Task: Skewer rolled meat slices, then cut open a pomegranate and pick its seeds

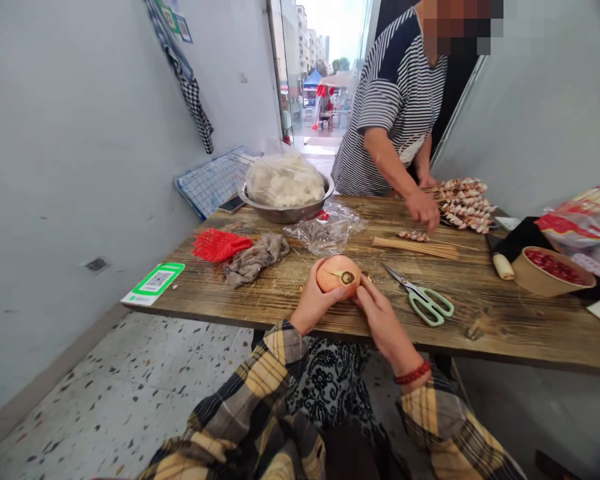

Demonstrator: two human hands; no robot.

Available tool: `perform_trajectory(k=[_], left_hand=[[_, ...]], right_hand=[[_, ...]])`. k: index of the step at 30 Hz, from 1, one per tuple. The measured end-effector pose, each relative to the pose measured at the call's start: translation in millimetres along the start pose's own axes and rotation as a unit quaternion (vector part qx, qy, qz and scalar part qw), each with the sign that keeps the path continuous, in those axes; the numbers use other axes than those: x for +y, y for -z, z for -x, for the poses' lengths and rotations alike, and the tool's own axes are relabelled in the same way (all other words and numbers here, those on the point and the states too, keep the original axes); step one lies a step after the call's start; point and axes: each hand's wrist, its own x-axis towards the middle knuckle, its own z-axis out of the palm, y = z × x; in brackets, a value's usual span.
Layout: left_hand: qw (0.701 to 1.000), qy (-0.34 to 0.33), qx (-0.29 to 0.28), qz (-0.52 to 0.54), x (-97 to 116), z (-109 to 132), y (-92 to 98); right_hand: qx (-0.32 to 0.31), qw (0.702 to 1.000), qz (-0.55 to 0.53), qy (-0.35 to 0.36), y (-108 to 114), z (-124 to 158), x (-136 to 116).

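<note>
An orange-skinned onion (336, 272) with a dry stem end is held over the near edge of the wooden table (480, 320). My left hand (313, 303) wraps round its left side. My right hand (380, 319), with a red bead bracelet at the wrist, touches its right side with fingers closed against it. Green-handled scissors (423, 297) lie on the table just to the right of my hands.
A person in a striped shirt (395, 100) stands across the table handling skewers (463, 200). A bundle of bare sticks (415, 247), a steel bowl (280, 212) with a white bag, crumpled plastic (325, 230), red netting (217, 245), a rag (255, 259) and a bowl of red pieces (550, 270) lie around.
</note>
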Motion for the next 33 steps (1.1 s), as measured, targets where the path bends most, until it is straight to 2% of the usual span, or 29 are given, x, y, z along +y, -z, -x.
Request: perform_trajectory(k=[2,3,6,9,12,17,22,24,26,28,31,33], left_hand=[[1.000,0.009,0.012,-0.009,-1.2,0.8,0.1],[1.000,0.010,0.020,-0.017,-1.9,0.8,-0.1],[0.999,0.012,0.029,-0.023,-2.5,0.0,-0.4],[1.000,-0.002,0.020,-0.006,-1.5,-1.0,0.3],[1.000,-0.021,0.012,0.011,-1.0,-1.4,1.1],[0.999,-0.028,0.003,0.035,-0.5,-0.3,2.1],[0.999,-0.020,-0.006,0.038,-0.4,0.7,4.0],[0.999,-0.018,-0.001,0.050,-1.4,1.4,4.9],[0.997,-0.012,0.009,0.071,-3.1,2.3,6.1],[0.996,-0.005,0.011,0.091,-5.3,2.9,7.5],[0.993,0.001,0.010,0.120,-9.1,2.4,9.6],[0.990,0.008,0.019,0.143,-10.9,1.7,10.6]], right_hand=[[0.015,0.992,0.122,0.028,32.5,1.7,-5.1],[0.026,0.977,0.202,0.059,50.3,2.4,-6.0],[0.026,0.898,0.419,0.135,100.7,7.9,-1.1],[0.003,0.826,0.545,0.145,134.3,16.7,9.6],[-0.024,0.787,0.600,0.141,149.4,20.5,15.2],[-0.044,0.784,0.608,0.115,161.1,13.0,11.8],[-0.064,0.751,0.655,0.046,166.5,9.5,6.8],[-0.072,0.757,0.649,0.020,165.9,11.1,2.7],[-0.067,0.787,0.614,-0.013,164.2,15.5,-3.3],[-0.052,0.846,0.528,-0.056,160.8,23.7,-11.8],[-0.029,0.944,0.295,-0.143,149.8,42.8,-28.9],[-0.007,0.972,0.139,-0.190,137.4,57.4,-41.8]])
